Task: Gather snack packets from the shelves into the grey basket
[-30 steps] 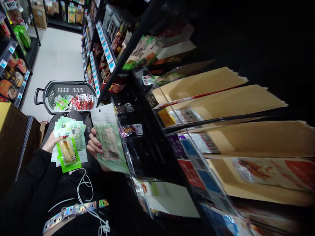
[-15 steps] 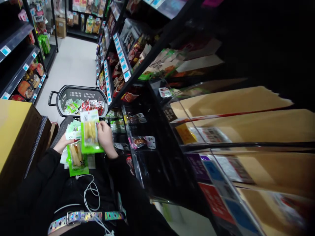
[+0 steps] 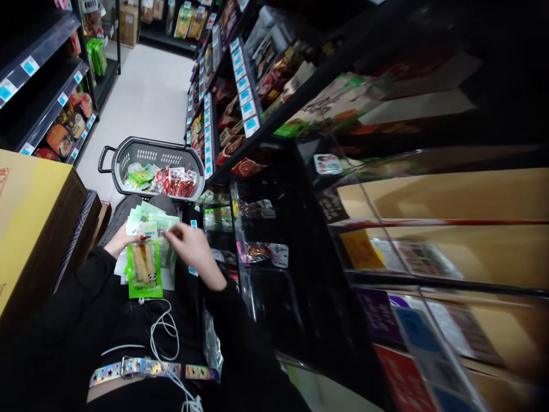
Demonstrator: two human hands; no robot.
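Observation:
My left hand [image 3: 122, 240] is closed on a fanned bunch of flat snack packets, its red-nailed thumb across their tops. The front one, a green-edged packet [image 3: 144, 268], shows pale yellow pieces through a clear window and hangs upright over my lap. My right hand [image 3: 191, 249] is beside the bunch, thumb and fingers pinched at the edge of a pale green, see-through packet [image 3: 168, 222]. Part of that packet lies behind my fingers. Beyond my knees, a grey shopping basket [image 3: 159, 147] on the floor holds several green packets [image 3: 139, 176] and red packets [image 3: 180, 182].
Dark shelving with hanging packets [image 3: 263, 253] and brown cartons [image 3: 454, 200] runs close along my right. A yellow-topped box [image 3: 38, 194] stands at my left. White earphone wires [image 3: 165, 332] dangle over my lap. The aisle floor [image 3: 146, 86] stretches ahead.
The green-edged packet my right hand held up facing me is no longer seen there; that hand now pinches at the bunch's right edge. The view has shifted, moving the basket right and up.

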